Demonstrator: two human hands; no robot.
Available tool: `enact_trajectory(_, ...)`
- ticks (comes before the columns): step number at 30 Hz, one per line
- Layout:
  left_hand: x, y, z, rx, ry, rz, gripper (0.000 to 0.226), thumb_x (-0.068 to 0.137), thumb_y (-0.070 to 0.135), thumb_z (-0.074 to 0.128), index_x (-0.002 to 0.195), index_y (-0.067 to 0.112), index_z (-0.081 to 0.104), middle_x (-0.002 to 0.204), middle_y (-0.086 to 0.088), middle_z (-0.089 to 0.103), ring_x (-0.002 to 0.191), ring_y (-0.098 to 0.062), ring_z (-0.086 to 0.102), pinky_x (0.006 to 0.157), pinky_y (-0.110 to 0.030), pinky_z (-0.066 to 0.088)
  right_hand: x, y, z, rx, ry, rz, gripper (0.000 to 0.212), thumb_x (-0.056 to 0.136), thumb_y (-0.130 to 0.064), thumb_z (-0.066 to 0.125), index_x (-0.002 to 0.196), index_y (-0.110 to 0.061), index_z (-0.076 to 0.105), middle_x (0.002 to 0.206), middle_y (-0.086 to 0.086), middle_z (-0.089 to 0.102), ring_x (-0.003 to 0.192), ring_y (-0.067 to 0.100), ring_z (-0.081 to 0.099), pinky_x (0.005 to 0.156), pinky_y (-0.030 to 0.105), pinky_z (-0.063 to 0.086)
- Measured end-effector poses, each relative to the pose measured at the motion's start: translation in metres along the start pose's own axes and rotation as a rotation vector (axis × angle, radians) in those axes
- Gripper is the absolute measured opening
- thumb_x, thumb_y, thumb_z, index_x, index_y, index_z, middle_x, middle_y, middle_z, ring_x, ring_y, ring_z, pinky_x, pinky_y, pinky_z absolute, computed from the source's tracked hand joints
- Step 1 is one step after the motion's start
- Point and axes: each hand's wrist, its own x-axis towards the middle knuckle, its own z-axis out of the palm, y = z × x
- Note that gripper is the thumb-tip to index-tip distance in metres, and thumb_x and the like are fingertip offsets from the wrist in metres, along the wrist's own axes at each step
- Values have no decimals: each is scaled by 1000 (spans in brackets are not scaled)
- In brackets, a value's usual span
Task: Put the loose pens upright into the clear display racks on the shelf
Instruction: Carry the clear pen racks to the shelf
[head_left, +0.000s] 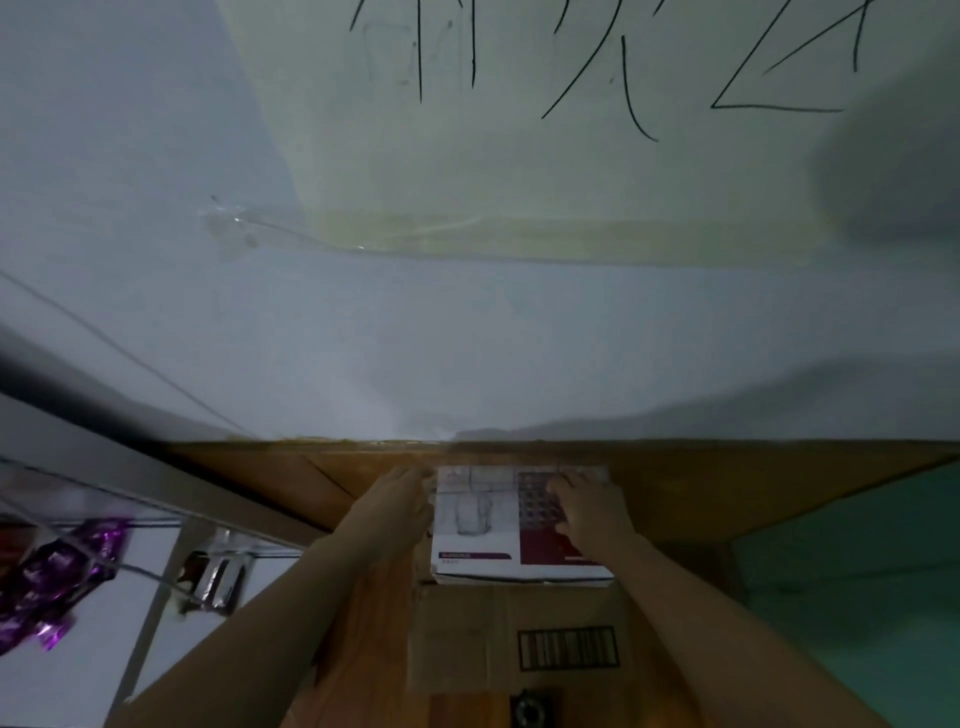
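A white and dark red printed box (478, 525) lies on a brown cardboard carton (467, 634) that has a barcode label. My left hand (400, 504) grips the printed box at its far left edge. My right hand (587, 509) lies on the box's red right half, fingers curled at the far edge. No pens and no clear display racks show in this view.
A pale wall (467, 338) with a taped sheet of paper (545, 130) bearing black strokes fills the upper view. A wooden surface (727, 483) runs along the wall. At the left stands a clear shelf (156, 514) with purple wrapped packets (57, 571) and silver packets (218, 577).
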Motion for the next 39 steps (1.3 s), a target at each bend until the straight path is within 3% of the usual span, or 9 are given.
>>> enact_trajectory(2,5,3,8,-9,-25,5,52,99,27,57,148,21,41,149,-4,47,132,-21,48,105,-36,47,0,-5,1,-19,-13,26,69,91,-42,72,149,-32,36,157,-1,38,146,25,35,111,53,41)
enact_trajectory(7,11,10,18,15,-43,30,54,100,32,55,150,23,38,152,-3,42,132,-22,48,106,-37,46,1,-9,4,-6,22,57,56,96,-27,66,145,-34,40,156,-2,40,146,24,34,112,54,39)
enact_trajectory(15,11,7,23,64,-52,58,57,100,33,55,152,24,34,156,-3,38,137,-24,44,108,-42,46,-8,-10,5,-42,67,30,50,96,-37,66,141,-32,46,153,0,36,144,25,34,112,51,40)
enact_trajectory(22,7,17,41,528,-113,224,107,81,58,72,159,30,4,162,-3,26,149,-29,25,119,-60,22,-25,-4,-19,238,40,-149,49,91,-33,73,138,-28,58,138,-3,46,131,18,44,107,40,46)
enact_trajectory(28,3,7,50,582,-54,228,94,80,48,76,151,31,17,145,-6,46,127,-26,49,103,-41,44,-38,5,-43,505,-141,-217,52,87,-39,80,132,-22,61,123,-7,51,115,14,53,97,30,51)
enact_trajectory(31,-2,-9,43,519,-81,219,98,75,57,77,149,37,16,137,-2,54,114,-22,58,89,-36,52,-31,7,-42,770,91,-68,24,103,-33,60,124,-21,64,115,-5,59,109,16,60,93,32,54)
enact_trajectory(34,-12,-25,32,414,-81,143,103,70,66,74,152,38,18,134,4,58,112,-18,60,86,-32,55,-8,24,-29,566,256,58,28,107,-25,51,130,-17,64,129,4,59,120,21,57,101,37,49)
enact_trajectory(37,-23,-38,27,356,-88,74,101,69,67,74,150,37,23,128,8,62,107,-13,61,85,-30,57,5,33,-23,423,165,17,40,104,-20,56,144,-14,55,149,6,44,130,26,53,110,38,45)
enact_trajectory(39,-30,-49,26,358,-111,42,99,70,62,76,150,34,26,128,8,61,109,-13,61,88,-32,56,9,34,-22,393,136,-15,48,101,-18,61,148,-16,50,152,6,38,125,26,56,107,35,47)
